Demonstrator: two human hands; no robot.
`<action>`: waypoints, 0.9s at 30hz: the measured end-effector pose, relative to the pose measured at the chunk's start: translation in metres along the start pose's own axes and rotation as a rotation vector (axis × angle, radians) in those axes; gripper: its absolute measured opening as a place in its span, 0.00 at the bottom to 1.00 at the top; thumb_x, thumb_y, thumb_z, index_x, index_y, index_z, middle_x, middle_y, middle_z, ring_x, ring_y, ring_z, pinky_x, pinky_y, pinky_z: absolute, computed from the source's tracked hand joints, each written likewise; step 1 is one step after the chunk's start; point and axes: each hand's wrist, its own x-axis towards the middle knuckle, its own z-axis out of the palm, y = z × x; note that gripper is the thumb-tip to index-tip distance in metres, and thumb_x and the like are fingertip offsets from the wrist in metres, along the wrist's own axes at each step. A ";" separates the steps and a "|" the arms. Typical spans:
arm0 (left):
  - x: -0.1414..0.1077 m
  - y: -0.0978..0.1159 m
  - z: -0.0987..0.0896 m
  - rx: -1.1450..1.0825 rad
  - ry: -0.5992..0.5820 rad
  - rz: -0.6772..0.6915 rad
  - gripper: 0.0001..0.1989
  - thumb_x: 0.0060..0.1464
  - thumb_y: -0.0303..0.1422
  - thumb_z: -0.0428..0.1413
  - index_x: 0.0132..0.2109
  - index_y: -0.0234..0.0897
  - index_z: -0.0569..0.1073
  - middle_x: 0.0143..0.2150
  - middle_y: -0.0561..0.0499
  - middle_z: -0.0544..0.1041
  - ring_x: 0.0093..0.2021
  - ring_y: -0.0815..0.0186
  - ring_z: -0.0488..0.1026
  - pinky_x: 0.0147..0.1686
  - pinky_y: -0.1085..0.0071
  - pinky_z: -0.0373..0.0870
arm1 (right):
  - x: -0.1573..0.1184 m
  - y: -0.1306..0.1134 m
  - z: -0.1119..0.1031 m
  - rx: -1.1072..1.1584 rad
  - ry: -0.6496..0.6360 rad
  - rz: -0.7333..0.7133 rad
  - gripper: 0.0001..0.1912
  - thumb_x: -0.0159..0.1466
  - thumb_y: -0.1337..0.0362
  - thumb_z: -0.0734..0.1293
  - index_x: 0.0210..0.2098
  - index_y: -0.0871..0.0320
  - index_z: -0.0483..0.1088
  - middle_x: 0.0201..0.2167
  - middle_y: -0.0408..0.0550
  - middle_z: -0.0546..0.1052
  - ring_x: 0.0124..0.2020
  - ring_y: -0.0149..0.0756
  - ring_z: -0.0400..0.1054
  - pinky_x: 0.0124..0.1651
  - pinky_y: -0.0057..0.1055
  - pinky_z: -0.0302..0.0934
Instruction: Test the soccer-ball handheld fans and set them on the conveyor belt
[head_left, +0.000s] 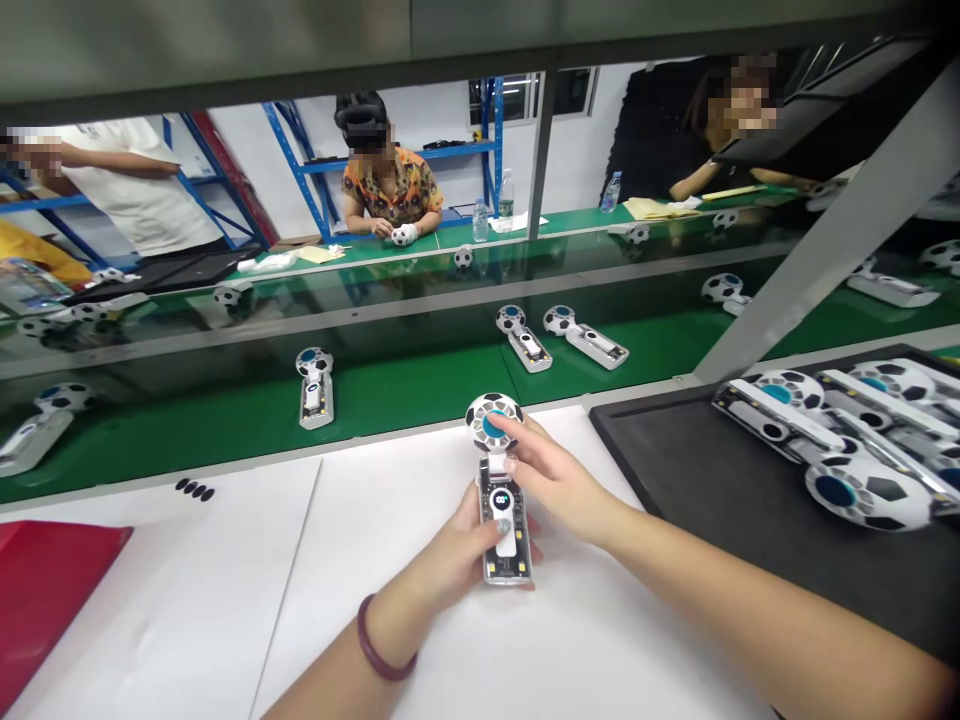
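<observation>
The left hand (pixel 450 560) is holding a little fan (pixel 501 490) from below, with its fingers curled around the fan's clear handle and its thumb lying on the front. The right hand (pixel 551 475) is reaching over and resting its fingers (pixel 510 430) on the fan's round head, but I cannot tell if it is gripping tight. The two hands are close together, and both are touching the fan.

The fan is standing tilted above a white sheet (pixel 390 600) on the counter (pixel 600 440). Its head is looking like a black and white soccer ball with a blue middle, and a tiny screen (pixel 501 500) is glowing on its handle.

A dark red bracelet (pixel 384 640) is sitting on the left wrist. Five small black pads (pixel 195 490) are lying on the sheet, and a red folder (pixel 52 600) is lying at the left edge. A black tray (pixel 675 480) is sitting on the right, holding at least three more fans (pixel 862 490). Six more fans (pixel 315 388) are lying on a green belt (pixel 405 400). Across the belt, a person in a patterned shirt (pixel 390 185) is holding another fan (pixel 403 235).
</observation>
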 end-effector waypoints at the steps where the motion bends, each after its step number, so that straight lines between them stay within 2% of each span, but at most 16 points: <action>1: 0.000 -0.001 0.001 0.017 0.008 0.006 0.31 0.47 0.40 0.59 0.53 0.41 0.51 0.40 0.45 0.70 0.35 0.56 0.73 0.26 0.65 0.72 | 0.000 0.002 0.000 -0.010 -0.009 -0.020 0.24 0.62 0.66 0.57 0.57 0.46 0.57 0.60 0.45 0.51 0.50 0.37 0.62 0.45 0.33 0.65; 6: 0.000 -0.001 0.003 0.053 0.044 0.027 0.29 0.48 0.39 0.58 0.52 0.38 0.53 0.39 0.46 0.70 0.34 0.58 0.73 0.29 0.63 0.71 | 0.001 0.011 -0.002 -0.051 -0.028 -0.097 0.23 0.63 0.67 0.57 0.57 0.45 0.58 0.60 0.44 0.51 0.55 0.38 0.57 0.57 0.37 0.56; 12: -0.003 0.002 0.004 0.053 0.012 0.011 0.30 0.49 0.37 0.57 0.55 0.41 0.52 0.43 0.43 0.69 0.36 0.54 0.73 0.30 0.59 0.72 | 0.000 0.011 -0.003 -0.069 -0.048 -0.087 0.25 0.63 0.69 0.57 0.57 0.42 0.57 0.60 0.43 0.49 0.57 0.38 0.55 0.57 0.37 0.55; 17: -0.003 0.003 0.006 0.055 0.013 -0.001 0.28 0.50 0.37 0.56 0.54 0.41 0.51 0.41 0.45 0.69 0.37 0.54 0.73 0.30 0.58 0.72 | -0.001 0.011 -0.004 -0.067 -0.071 -0.099 0.27 0.63 0.70 0.57 0.58 0.39 0.54 0.60 0.40 0.48 0.58 0.37 0.53 0.58 0.37 0.54; 24: -0.003 0.002 0.005 0.072 0.006 0.024 0.29 0.50 0.39 0.56 0.54 0.41 0.51 0.40 0.46 0.68 0.35 0.54 0.73 0.29 0.59 0.72 | -0.002 0.014 -0.004 -0.073 -0.069 -0.038 0.27 0.62 0.68 0.58 0.58 0.40 0.54 0.63 0.41 0.43 0.57 0.40 0.54 0.56 0.39 0.57; 27: -0.004 0.003 0.006 0.083 0.025 0.021 0.30 0.49 0.39 0.57 0.54 0.41 0.51 0.41 0.46 0.68 0.36 0.53 0.73 0.30 0.58 0.72 | -0.002 0.012 -0.004 -0.106 -0.070 -0.029 0.26 0.62 0.67 0.58 0.59 0.40 0.54 0.63 0.41 0.43 0.60 0.41 0.51 0.58 0.40 0.54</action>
